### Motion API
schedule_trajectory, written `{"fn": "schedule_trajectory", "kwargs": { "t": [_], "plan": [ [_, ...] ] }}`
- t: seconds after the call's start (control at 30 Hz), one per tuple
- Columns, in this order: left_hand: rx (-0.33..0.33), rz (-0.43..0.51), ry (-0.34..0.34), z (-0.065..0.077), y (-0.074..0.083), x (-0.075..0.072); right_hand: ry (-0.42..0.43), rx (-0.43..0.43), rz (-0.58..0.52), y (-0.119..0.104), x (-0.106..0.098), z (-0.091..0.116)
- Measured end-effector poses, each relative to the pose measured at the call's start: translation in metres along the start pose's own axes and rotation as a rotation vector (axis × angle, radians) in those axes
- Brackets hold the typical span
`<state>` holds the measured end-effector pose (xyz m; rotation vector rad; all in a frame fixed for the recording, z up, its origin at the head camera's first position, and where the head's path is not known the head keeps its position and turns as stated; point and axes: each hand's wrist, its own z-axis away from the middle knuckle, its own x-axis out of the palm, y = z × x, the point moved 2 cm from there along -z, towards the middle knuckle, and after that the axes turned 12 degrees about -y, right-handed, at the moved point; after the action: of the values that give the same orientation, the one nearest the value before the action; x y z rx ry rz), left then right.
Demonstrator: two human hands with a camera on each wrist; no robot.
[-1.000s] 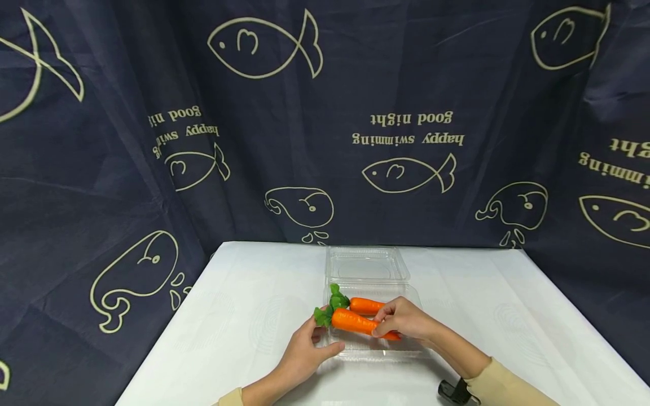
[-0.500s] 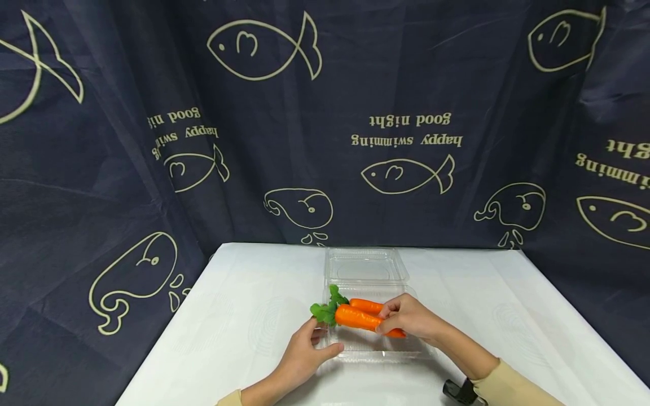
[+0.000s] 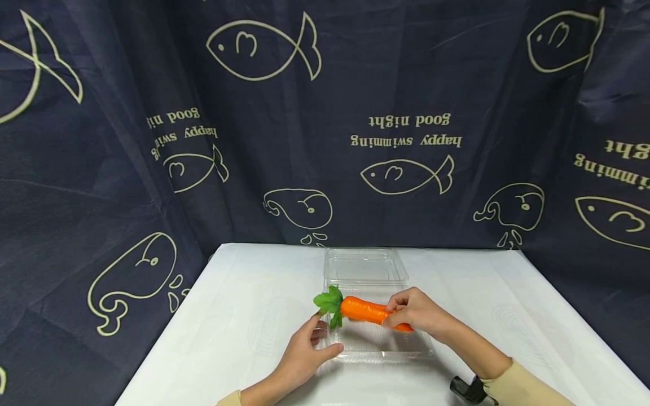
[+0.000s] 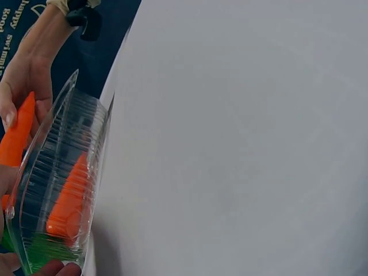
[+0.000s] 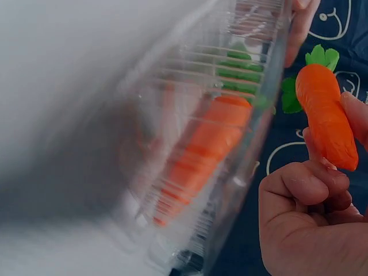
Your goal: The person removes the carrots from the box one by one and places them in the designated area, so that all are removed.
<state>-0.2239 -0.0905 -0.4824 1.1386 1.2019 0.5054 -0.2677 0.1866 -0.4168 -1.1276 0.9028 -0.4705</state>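
My right hand (image 3: 420, 312) pinches an orange carrot (image 3: 363, 310) near its tapered end, thumb and fingers on either side. Its green leaves (image 3: 330, 301) point left, and it hangs over the base of a clear plastic clamshell container (image 3: 363, 341). Inside that base lies a second carrot (image 5: 210, 138), mostly hidden behind the held one in the head view but seen through the ribbed wall in both wrist views. My left hand (image 3: 303, 349) holds the container's near left corner, thumb along the front and fingers curled at the left side.
The container's hinged lid (image 3: 364, 265) lies folded back, away from me. A white cloth (image 3: 244, 321) covers the table, and a dark curtain (image 3: 284, 135) with fish drawings stands behind it. A black wrist device (image 3: 472, 389) sits at the right sleeve (image 3: 523, 386).
My right hand has moved slightly right and up with the carrot, whose leaves have turned and now cover more of the second carrot in the head view. The left hand stays in place.
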Motion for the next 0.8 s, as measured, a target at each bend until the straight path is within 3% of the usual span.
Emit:
{"fn": "schedule_trajectory", "kwargs": {
  "t": [0.3,0.8],
  "plan": [
    [0.015,-0.028,-0.005,0.000,0.000,-0.002,0.031,0.014,0.006,-0.004,-0.013,0.005],
    [0.005,0.012,-0.020,-0.001,-0.001,-0.002,0.123,0.066,0.009,0.001,-0.047,0.012]
  ]
}}
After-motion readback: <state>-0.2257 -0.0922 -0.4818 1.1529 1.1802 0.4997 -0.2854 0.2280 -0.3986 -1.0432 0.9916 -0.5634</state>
